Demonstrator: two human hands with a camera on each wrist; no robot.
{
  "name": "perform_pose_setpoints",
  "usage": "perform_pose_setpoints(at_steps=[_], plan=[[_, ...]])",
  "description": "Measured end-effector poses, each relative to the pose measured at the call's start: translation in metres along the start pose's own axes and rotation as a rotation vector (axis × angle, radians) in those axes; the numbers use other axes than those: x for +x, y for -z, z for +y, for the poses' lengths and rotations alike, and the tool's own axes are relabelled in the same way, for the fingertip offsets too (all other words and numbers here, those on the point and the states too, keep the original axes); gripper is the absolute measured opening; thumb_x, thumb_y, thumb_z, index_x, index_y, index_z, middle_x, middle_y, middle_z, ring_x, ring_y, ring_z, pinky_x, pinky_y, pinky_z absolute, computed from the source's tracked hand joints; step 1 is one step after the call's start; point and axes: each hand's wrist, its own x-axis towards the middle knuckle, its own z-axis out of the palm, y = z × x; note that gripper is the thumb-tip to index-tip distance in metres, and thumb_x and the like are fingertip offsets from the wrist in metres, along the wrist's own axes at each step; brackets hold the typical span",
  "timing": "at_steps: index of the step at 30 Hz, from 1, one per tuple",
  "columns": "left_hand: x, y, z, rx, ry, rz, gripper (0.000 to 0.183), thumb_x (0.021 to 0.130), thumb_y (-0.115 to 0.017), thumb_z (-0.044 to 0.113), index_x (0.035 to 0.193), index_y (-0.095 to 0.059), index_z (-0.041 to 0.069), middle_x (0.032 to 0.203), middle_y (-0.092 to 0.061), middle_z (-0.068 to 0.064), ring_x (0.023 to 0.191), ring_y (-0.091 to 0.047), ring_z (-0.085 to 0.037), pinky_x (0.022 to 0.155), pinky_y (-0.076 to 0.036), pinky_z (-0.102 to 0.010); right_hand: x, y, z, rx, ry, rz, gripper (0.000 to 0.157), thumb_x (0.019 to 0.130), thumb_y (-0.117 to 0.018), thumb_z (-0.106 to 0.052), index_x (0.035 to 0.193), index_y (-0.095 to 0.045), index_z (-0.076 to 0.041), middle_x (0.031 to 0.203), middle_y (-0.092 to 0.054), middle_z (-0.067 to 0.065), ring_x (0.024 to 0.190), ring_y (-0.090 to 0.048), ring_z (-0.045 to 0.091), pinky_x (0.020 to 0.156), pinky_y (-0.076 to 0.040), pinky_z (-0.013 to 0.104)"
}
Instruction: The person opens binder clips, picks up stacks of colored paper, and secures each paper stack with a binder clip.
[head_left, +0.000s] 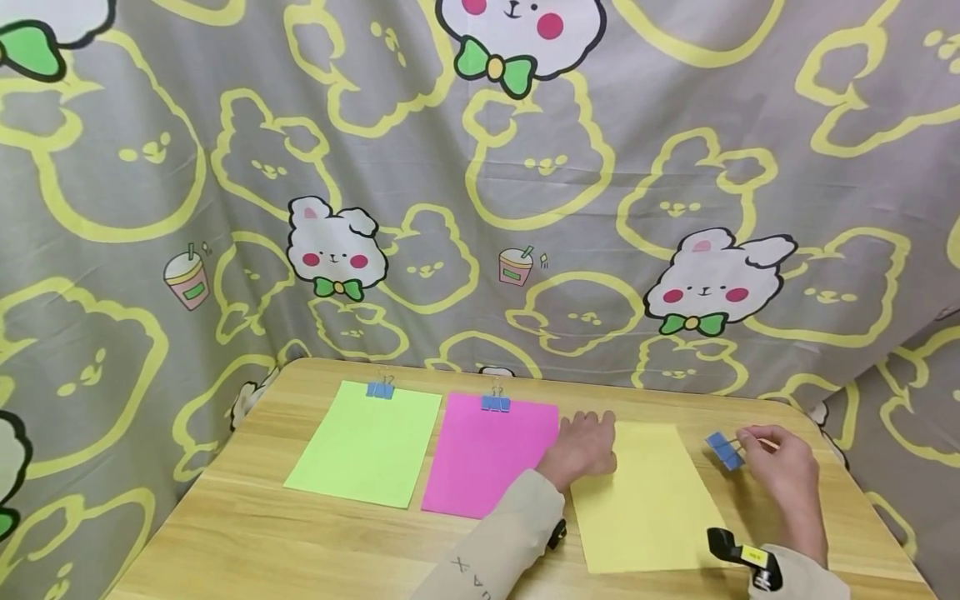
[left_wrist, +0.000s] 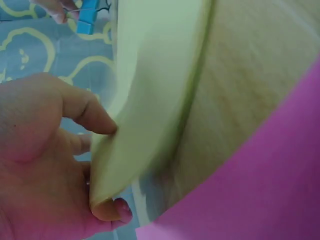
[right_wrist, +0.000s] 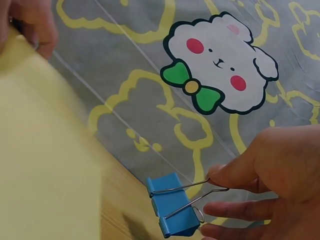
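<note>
- Left grip (head_left: 581, 450) pinches the yellow paper (head_left: 648, 508), long axis running near-to-far, at its far left corner.
- Right grip (head_left: 787, 467) pinches 1 blue clip (head_left: 722, 450), right of the paper, toward the desk's (head_left: 240, 533) right edge.

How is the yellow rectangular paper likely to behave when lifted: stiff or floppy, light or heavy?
The yellow rectangular paper is probably floppy: it bends where the left hand grips its edge. It should be light, given how thin it looks. If it is several sheets, they might slide apart, as no fastener shows on them.
</note>
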Motion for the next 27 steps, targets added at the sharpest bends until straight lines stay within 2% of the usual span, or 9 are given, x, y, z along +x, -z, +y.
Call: perform_pose_setpoints(at_steps=[6, 10, 14, 17, 19, 21, 23, 25, 27], plan=[[-0.002, 0.002, -0.004, 0.005, 0.005, -0.014, 0.033, 0.097, -0.068, 0.021, 0.126, -0.053, 0.022, 0.101, -0.061, 0.004, 0.098, -0.056, -0.014, 0.099, -0.046, -0.038, -0.001, 0.001, -0.003, -0.004, 0.003, -0.021, 0.048, 0.105, -0.053, -0.032, 0.124, -0.061, 0.012, 0.137, -0.052, 0.036, 0.122, -0.054, 0.055, 0.081, -0.046, 0.041], [-0.005, 0.012, -0.011, -0.005, -0.035, -0.009, 0.033, 0.093, -0.071, 0.019, 0.123, -0.059, 0.023, 0.091, -0.063, 0.005, 0.075, -0.056, -0.013, 0.072, -0.052, -0.030, -0.003, 0.001, -0.005, -0.001, -0.006, -0.013, 0.047, 0.106, -0.053, -0.032, 0.124, -0.061, 0.011, 0.138, -0.054, 0.036, 0.121, -0.056, 0.053, 0.077, -0.046, 0.036], [-0.011, 0.025, -0.020, -0.120, -0.107, -0.034, 0.028, 0.090, -0.067, 0.010, 0.116, -0.063, 0.021, 0.087, -0.060, 0.008, 0.063, -0.043, -0.009, 0.054, -0.038, -0.024, -0.003, 0.002, -0.006, 0.001, 0.001, -0.004, 0.046, 0.106, -0.053, -0.032, 0.124, -0.061, 0.010, 0.134, -0.057, 0.036, 0.118, -0.059, 0.050, 0.072, -0.045, 0.029], [-0.016, 0.031, -0.028, -0.287, -0.176, -0.070, 0.028, 0.088, -0.059, 0.000, 0.109, -0.058, 0.017, 0.071, -0.043, 0.007, 0.057, -0.029, -0.008, 0.052, -0.027, -0.022, -0.004, 0.003, -0.006, -0.007, 0.018, 0.010, 0.045, 0.105, -0.055, -0.032, 0.121, -0.063, 0.009, 0.131, -0.060, 0.035, 0.097, -0.068, 0.030, 0.070, -0.044, 0.025], [-0.019, 0.033, -0.034, -0.399, -0.227, -0.089, 0.034, 0.086, -0.054, -0.007, 0.113, -0.057, 0.014, 0.068, -0.037, 0.003, 0.054, -0.021, -0.008, 0.051, -0.023, -0.021, -0.004, 0.004, -0.006, -0.013, 0.028, 0.022, 0.043, 0.104, -0.056, -0.031, 0.119, -0.064, 0.009, 0.128, -0.061, 0.035, 0.084, -0.062, 0.010, 0.069, -0.044, 0.024], [-0.023, 0.037, -0.041, -0.492, -0.266, -0.092, 0.049, 0.085, -0.051, -0.010, 0.128, -0.059, 0.012, 0.079, -0.054, 0.005, 0.055, -0.025, -0.005, 0.050, -0.025, -0.019, -0.004, 0.005, -0.006, -0.012, 0.032, 0.027, 0.044, 0.104, -0.057, -0.032, 0.119, -0.065, 0.008, 0.128, -0.062, 0.034, 0.080, -0.049, -0.006, 0.069, -0.044, 0.024], [-0.027, 0.041, -0.048, -0.572, -0.290, -0.095, 0.063, 0.084, -0.049, -0.012, 0.143, -0.055, 0.009, 0.110, -0.068, 0.003, 0.054, -0.025, -0.006, 0.049, -0.027, -0.019, -0.004, 0.007, -0.006, -0.010, 0.038, 0.037, 0.044, 0.104, -0.057, -0.032, 0.118, -0.065, 0.008, 0.128, -0.062, 0.034, 0.077, -0.043, -0.011, 0.069, -0.043, 0.024], [-0.031, 0.045, -0.055, -0.633, -0.303, -0.084, 0.069, 0.083, -0.048, -0.013, 0.150, -0.051, 0.007, 0.139, -0.062, -0.001, 0.058, -0.031, -0.005, 0.052, -0.031, -0.018, -0.004, 0.008, -0.006, -0.012, 0.041, 0.045, 0.043, 0.103, -0.058, -0.032, 0.118, -0.065, 0.008, 0.130, -0.061, 0.033, 0.077, -0.041, -0.013, 0.067, -0.044, 0.024], [-0.036, 0.046, -0.062, -0.698, -0.303, -0.066, 0.069, 0.083, -0.048, -0.013, 0.150, -0.052, 0.007, 0.146, -0.059, -0.004, 0.061, -0.035, -0.009, 0.055, -0.033, -0.020, -0.004, 0.009, -0.006, -0.016, 0.039, 0.053, 0.043, 0.103, -0.058, -0.031, 0.118, -0.065, 0.008, 0.130, -0.061, 0.033, 0.077, -0.045, -0.010, 0.066, -0.044, 0.024]])
